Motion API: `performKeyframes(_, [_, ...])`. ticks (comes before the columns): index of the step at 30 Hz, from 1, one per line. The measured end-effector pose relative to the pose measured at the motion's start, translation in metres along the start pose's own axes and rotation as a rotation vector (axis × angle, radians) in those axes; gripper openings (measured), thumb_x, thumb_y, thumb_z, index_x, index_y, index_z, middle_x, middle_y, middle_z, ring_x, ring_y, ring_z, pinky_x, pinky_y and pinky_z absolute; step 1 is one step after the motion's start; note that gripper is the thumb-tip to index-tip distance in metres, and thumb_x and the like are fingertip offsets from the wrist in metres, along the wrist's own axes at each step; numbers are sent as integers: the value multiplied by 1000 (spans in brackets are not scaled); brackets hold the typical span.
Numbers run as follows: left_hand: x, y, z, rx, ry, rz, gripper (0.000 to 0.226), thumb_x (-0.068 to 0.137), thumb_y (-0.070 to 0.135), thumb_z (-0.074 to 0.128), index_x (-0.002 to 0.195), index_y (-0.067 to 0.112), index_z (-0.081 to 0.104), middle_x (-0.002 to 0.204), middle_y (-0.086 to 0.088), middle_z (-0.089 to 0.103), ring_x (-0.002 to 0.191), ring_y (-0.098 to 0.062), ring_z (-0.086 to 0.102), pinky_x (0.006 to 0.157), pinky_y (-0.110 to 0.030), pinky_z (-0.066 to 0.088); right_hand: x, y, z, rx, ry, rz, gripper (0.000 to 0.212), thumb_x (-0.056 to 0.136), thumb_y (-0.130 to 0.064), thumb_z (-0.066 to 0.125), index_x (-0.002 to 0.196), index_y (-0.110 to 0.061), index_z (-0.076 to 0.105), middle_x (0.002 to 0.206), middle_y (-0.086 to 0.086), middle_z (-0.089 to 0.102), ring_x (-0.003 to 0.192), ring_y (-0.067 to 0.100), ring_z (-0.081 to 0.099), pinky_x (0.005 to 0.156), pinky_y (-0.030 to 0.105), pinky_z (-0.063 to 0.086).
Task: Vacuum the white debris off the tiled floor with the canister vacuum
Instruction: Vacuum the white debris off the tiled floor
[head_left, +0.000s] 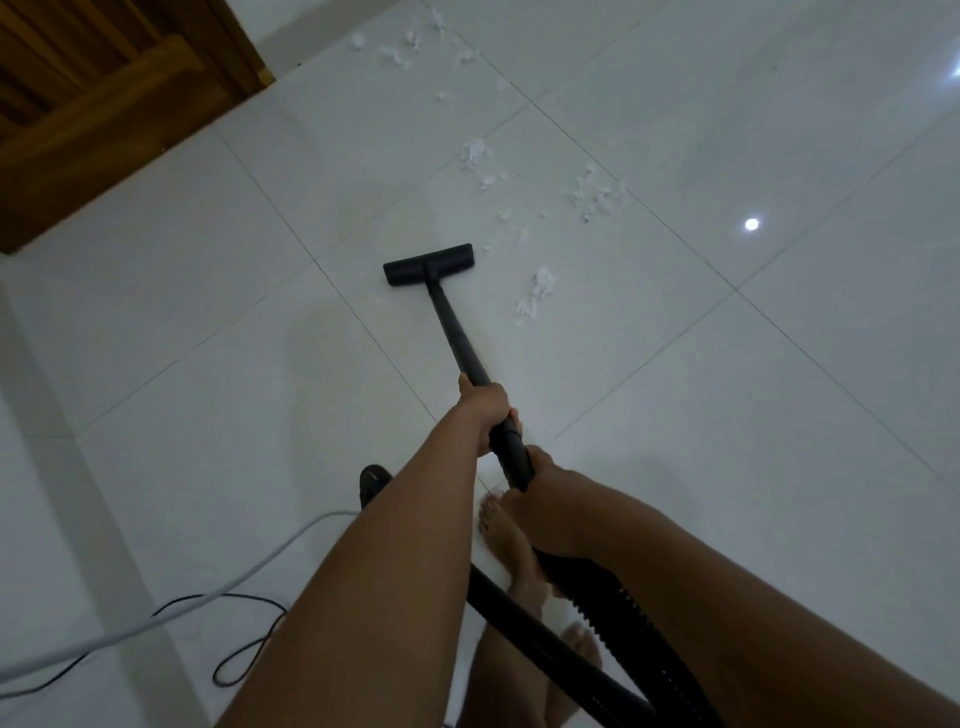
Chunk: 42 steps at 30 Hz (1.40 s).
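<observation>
Beneath your forearms, the hose (519, 613) is half hidden. Your left hand (485, 410) and right hand (540, 483) grasp the wand (452, 327); its floor head (428, 265) rests beside white debris (537, 293); cables (249, 566) lie lower left.

Open tiled floor (779, 415) spreads across the right and centre of the frame. A wooden door (104, 114) closes off the upper left corner. The black wand (452, 332) cuts up the middle. Lower left, a grey cable (291, 538) and a looped black cord (223, 595) cross the floor; a black hose (519, 616) trails at bottom centre
</observation>
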<state>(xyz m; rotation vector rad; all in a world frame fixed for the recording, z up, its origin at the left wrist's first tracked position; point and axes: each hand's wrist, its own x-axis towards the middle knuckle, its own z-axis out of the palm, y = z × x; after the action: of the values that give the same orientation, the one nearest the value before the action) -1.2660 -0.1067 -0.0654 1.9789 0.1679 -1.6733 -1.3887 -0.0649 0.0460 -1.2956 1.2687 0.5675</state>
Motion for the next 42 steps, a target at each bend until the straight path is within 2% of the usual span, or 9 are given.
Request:
performKeyframes(3, [-18,-39,0,42,-6,-19,66,106,10,33,158,43,10,84,-9,52,56,-11,47,42,-20,48,-19,27,27,-27,0,17,54,105,-26,48,155,-21,27,85,4,59,60,10,56,46,20,40])
performKeyframes(8, [-52,-93,-5,119,-28,-16,69,106,10,33,160,41,3,79,-9,53,54,-12,49,42,-20,50,-61,55,66,132,-33,74,57,106,-22,48,156,-24,22,87,10,62,45,11,56,34,14,40])
performKeyframes(12, [-73,-127,-16,128,-15,-41,67,105,11,34,158,44,8,79,-9,53,54,-12,49,41,-21,50,-91,66,96,160,-22,72,68,105,-17,48,162,-25,12,85,10,60,52,12,55,31,12,38])
performKeyframes(15, [-85,-148,-19,159,-6,-26,65,107,12,34,159,41,8,82,-8,52,57,-11,48,38,-18,48,-105,79,118,209,-27,54,61,105,-19,47,159,-21,19,94,14,62,70,23,63,69,29,63])
performKeyframes(17, [-89,-161,-20,137,-16,-35,67,107,10,34,159,44,8,82,-8,49,56,-11,46,38,-18,46,-112,90,132,236,-33,48,56,105,-21,47,156,-18,23,101,19,62,79,28,63,83,42,62])
performKeyframes(25, [-74,-210,-40,198,-20,-26,57,106,12,36,155,36,21,76,-6,50,53,-10,46,41,-20,47,-106,119,194,469,-23,98,56,104,-21,46,154,-34,23,93,21,63,55,23,63,48,31,57])
performKeyframes(33, [-63,-252,-71,288,-96,36,62,105,17,37,156,44,15,54,-3,52,45,-12,50,49,-26,51,-119,132,255,686,45,28,42,106,-26,52,145,-28,37,74,14,63,40,14,61,44,25,54])
performKeyframes(37, [-69,-268,-84,263,-138,19,60,106,18,37,155,46,16,60,-5,50,50,-14,48,46,-25,49,-128,130,278,809,31,-4,39,103,-14,52,139,-26,43,74,12,62,58,20,66,64,40,65])
performKeyframes(42, [-81,-277,-83,290,-128,15,57,106,14,37,155,39,23,78,-6,47,53,-11,46,43,-20,46,-134,127,294,877,51,58,42,103,-15,46,142,-28,39,62,12,58,43,19,57,49,32,56])
